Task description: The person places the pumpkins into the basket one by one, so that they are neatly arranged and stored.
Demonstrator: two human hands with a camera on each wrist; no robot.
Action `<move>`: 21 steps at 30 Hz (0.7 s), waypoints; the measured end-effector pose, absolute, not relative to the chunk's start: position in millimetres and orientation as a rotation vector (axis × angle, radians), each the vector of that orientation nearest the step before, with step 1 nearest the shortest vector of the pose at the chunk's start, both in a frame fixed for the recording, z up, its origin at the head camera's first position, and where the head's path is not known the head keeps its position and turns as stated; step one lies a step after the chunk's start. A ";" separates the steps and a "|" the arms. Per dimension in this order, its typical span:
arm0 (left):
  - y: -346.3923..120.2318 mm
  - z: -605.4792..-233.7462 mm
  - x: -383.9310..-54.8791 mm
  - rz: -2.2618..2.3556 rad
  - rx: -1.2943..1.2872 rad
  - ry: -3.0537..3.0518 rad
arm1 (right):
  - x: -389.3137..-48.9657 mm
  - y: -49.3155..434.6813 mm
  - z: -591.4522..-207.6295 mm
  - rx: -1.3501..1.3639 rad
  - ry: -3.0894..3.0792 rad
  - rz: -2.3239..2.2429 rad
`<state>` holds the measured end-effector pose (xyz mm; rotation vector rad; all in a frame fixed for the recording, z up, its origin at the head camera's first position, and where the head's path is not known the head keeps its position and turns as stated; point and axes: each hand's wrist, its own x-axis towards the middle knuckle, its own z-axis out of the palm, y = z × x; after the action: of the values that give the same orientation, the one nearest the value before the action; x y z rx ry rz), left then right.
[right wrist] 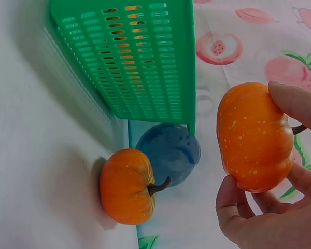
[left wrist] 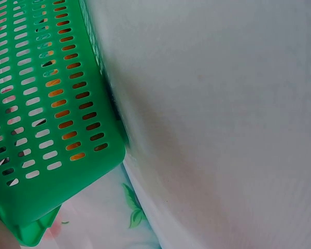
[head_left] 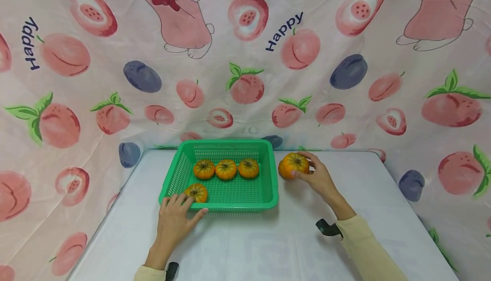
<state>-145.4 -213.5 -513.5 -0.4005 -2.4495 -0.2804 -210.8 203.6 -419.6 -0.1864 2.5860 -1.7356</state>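
My right hand holds a small orange pumpkin between thumb and fingers, to the right of the green plastic basket. In the right wrist view this pumpkin is raised, its dark stem facing the palm. A second small pumpkin rests on the table below it, mostly covered by the held one in the head view. My left hand grips the basket's front left corner, fingers over the rim and thumb along the front outside. Beside those fingers, inside the basket, sits another pumpkin.
Three more pumpkins, the middle one among them, stand in a row at the back inside the basket. The basket stands on a white table. A fruit-printed cloth hangs behind the table and along both sides.
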 end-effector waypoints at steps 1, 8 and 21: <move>-213.4 -513.5 -145.3 -0.279 -0.398 -2.454 | -210.4 203.0 -419.2 -0.189 2.586 -1.736; -213.7 -513.6 -145.5 -0.279 -0.400 -2.462 | -209.5 198.4 -417.4 -0.237 2.597 -1.729; -213.9 -515.7 -146.7 -0.266 -0.392 -2.469 | -202.4 189.8 -413.4 -0.266 2.589 -1.714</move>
<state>-146.7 -213.9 -515.7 -0.3917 -2.4690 -0.2659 -202.4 189.8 -413.4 -0.2661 2.5886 -1.7138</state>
